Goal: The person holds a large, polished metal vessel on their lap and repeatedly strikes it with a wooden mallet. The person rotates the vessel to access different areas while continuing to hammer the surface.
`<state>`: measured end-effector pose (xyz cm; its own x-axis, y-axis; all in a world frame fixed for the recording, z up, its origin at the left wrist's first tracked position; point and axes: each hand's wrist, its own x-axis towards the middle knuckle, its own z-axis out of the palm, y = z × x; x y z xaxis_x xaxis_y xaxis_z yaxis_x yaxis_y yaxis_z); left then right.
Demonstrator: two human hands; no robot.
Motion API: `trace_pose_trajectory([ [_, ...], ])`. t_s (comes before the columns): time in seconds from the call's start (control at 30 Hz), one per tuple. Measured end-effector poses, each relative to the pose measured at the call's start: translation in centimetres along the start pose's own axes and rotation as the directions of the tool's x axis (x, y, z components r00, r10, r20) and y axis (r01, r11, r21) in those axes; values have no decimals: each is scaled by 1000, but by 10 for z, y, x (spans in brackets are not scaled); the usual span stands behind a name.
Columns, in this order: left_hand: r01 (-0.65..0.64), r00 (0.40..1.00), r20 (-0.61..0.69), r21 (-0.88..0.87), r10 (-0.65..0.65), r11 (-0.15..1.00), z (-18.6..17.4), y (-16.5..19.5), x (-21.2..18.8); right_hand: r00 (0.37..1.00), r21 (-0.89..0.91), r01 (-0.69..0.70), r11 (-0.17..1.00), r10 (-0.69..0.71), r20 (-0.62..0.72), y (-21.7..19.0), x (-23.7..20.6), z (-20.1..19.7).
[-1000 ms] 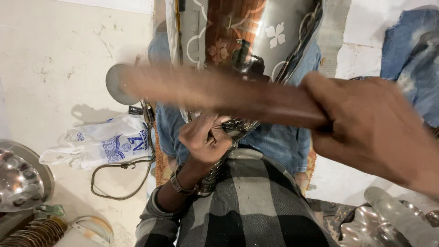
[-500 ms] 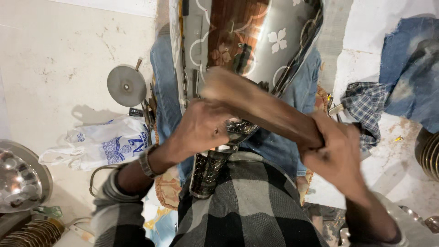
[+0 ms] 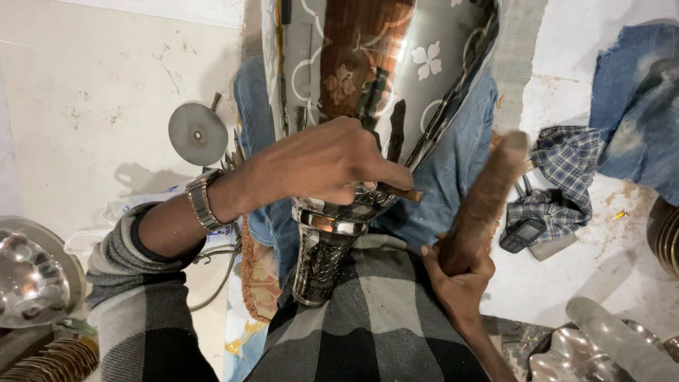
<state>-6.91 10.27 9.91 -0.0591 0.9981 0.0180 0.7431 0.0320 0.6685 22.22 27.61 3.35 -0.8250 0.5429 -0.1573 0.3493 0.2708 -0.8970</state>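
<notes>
Against the shiny metal vase (image 3: 396,78), a small punch (image 3: 402,192) is pinched by the left hand (image 3: 318,163), while a wooden mallet (image 3: 481,205) is gripped by the right hand (image 3: 460,279); fingertips could be struck by a skewed blow.

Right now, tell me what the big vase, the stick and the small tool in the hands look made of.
Vase: polished metal, probably steel or silver-plated; mirror reflections and engraved flowers show on it.
Stick, gripped by the right hand: likely wood; brown, matte, slightly rough, though motion blur leaves it open.
Small tool under the left hand: only a brownish tip shows; wood or metal, hard to tell.
</notes>
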Motion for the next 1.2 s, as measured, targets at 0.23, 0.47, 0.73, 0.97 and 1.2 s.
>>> trace_pose_trajectory([
  [0.23,-12,997,78,-23,14,1000,-7,1,7,978,-285,200,938,-208,1,11,11,-4],
  [0.47,65,998,-9,36,-65,997,-1,13,-5,972,-177,228,958,-211,108,-6,30,-10],
  [0.73,139,960,-259,110,-106,984,22,14,-23,943,-146,99,984,-46,329,-37,68,-33],
  [0.97,214,796,-557,-105,-236,971,49,25,-38,852,-157,240,958,-130,508,-87,112,-54],
  [1.2,361,482,-797,-197,-363,912,86,38,-44,700,-472,428,771,47,713,-156,169,-59],
])
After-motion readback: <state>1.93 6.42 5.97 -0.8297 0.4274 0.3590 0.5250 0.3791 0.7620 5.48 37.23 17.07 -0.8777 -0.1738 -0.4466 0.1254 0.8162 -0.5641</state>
